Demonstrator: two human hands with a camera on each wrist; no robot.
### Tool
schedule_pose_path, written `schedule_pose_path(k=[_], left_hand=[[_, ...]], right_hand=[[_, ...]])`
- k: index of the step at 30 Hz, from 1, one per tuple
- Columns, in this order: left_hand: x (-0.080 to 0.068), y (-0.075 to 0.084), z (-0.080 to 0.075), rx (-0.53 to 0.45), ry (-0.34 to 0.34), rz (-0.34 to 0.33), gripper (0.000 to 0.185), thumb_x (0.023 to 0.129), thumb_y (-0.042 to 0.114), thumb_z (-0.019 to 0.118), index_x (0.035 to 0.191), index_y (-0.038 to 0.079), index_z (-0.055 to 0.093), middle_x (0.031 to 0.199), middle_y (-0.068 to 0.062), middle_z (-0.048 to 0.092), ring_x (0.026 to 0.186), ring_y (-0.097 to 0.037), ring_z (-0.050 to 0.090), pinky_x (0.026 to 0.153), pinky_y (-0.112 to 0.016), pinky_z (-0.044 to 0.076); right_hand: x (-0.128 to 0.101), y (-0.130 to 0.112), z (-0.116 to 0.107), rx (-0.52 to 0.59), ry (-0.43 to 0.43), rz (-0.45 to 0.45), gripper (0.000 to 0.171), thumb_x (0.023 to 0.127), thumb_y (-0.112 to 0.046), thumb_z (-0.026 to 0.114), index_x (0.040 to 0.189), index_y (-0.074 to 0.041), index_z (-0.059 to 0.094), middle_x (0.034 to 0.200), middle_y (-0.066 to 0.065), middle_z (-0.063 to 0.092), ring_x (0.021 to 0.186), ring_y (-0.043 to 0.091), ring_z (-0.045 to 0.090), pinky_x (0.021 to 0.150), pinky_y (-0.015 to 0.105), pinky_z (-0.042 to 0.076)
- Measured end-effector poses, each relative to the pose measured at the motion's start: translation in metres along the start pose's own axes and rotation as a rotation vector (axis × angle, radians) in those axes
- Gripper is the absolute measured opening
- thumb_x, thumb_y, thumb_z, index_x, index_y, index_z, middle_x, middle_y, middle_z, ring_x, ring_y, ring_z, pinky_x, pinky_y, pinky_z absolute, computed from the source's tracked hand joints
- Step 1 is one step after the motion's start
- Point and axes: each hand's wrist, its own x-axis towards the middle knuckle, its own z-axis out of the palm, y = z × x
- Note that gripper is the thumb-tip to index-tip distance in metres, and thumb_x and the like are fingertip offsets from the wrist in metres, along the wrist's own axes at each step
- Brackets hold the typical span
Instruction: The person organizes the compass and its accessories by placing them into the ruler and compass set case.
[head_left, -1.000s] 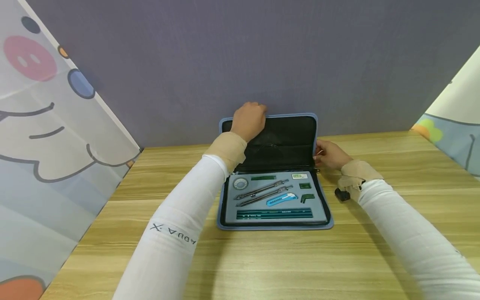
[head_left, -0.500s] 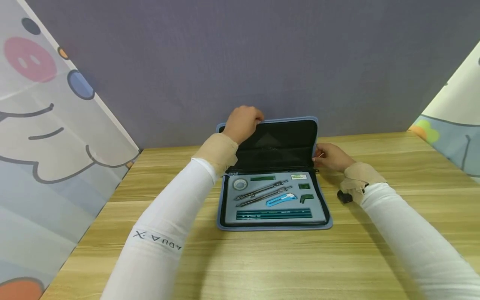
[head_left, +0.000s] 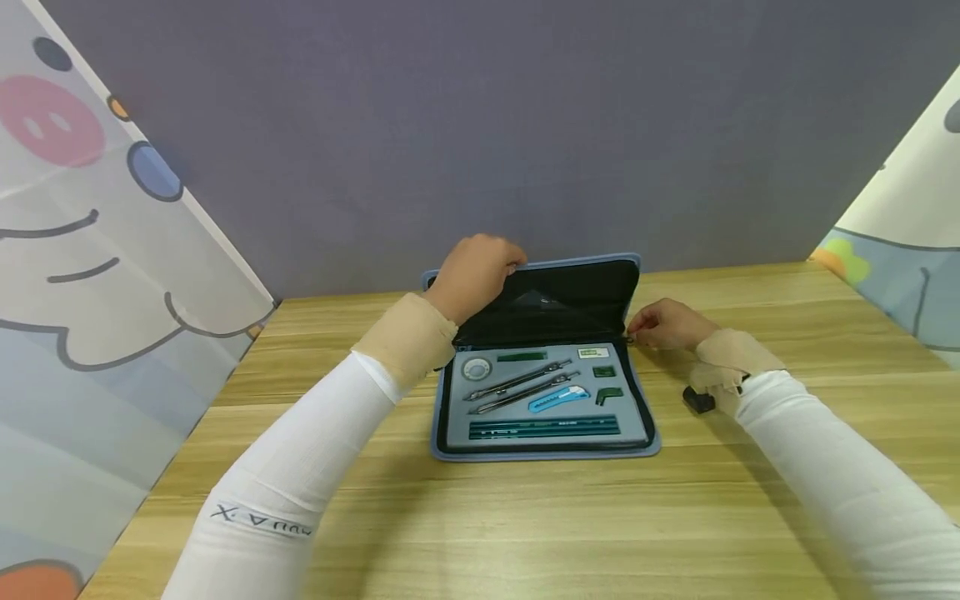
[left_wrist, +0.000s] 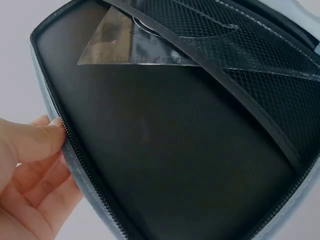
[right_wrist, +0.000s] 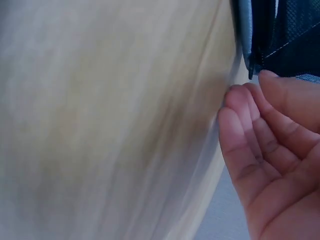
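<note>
A blue-edged zip case [head_left: 547, 456] stands unfolded on the table, its black lid [head_left: 577, 287] tilted up. My left hand [head_left: 476, 275] pinches the lid's upper edge; in the left wrist view its thumb [left_wrist: 42, 142] lies on the zipper border. Behind the lid's mesh pocket [left_wrist: 280, 95] shows a clear set square [left_wrist: 112, 42]. My right hand [head_left: 671, 325] is at the hinge's right corner, fingers loosely bent. In the right wrist view a zipper pull [right_wrist: 251, 71] hangs just beyond its fingertips, and nothing visible is held.
The case's grey tray [head_left: 465, 425] bears two compasses [head_left: 525, 392], a blue utility knife [head_left: 558, 398], dark green pencils [head_left: 543, 427], a white eraser [head_left: 592, 353] and a round disc [head_left: 476, 369]. A grey wall [head_left: 480, 125] rises behind the wooden table [head_left: 525, 525].
The lid has tipped lower toward the tray, with my left hand moving down and left on its edge. My right hand has slid down from the lid's side to the hinge corner.
</note>
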Motion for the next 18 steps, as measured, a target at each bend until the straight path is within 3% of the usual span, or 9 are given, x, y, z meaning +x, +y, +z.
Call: schedule_pose_path(k=[7, 16, 18], left_hand=[[-0.018, 0.008, 0.0, -0.031, 0.018, 0.066, 0.021, 0.09, 0.004, 0.061, 0.107, 0.009, 0.072, 0.107, -0.007, 0.07, 0.094, -0.02, 0.066, 0.082, -0.03, 0.053], [-0.044, 0.018, 0.006, -0.076, -0.004, 0.122, 0.021, 0.089, 0.004, 0.064, 0.107, 0.01, 0.072, 0.104, -0.005, 0.071, 0.09, -0.017, 0.068, 0.079, -0.028, 0.054], [-0.049, 0.019, 0.008, -0.087, -0.008, 0.136, 0.02, 0.088, 0.004, 0.065, 0.105, 0.01, 0.073, 0.104, -0.004, 0.071, 0.092, -0.016, 0.067, 0.08, -0.027, 0.054]], right_hand=[[0.004, 0.003, 0.003, -0.074, 0.006, -0.098, 0.006, 0.082, 0.005, 0.062, 0.087, 0.008, 0.064, 0.078, 0.009, 0.066, 0.065, 0.01, 0.054, 0.058, 0.023, 0.045], [0.004, 0.0, 0.009, -0.206, 0.078, -0.048, 0.005, 0.084, -0.003, 0.064, 0.083, 0.001, 0.064, 0.076, 0.006, 0.064, 0.072, 0.018, 0.058, 0.066, 0.03, 0.046], [0.004, -0.001, 0.01, -0.219, 0.098, -0.088, 0.006, 0.084, -0.002, 0.065, 0.08, 0.001, 0.062, 0.073, 0.005, 0.062, 0.069, 0.016, 0.056, 0.065, 0.031, 0.046]])
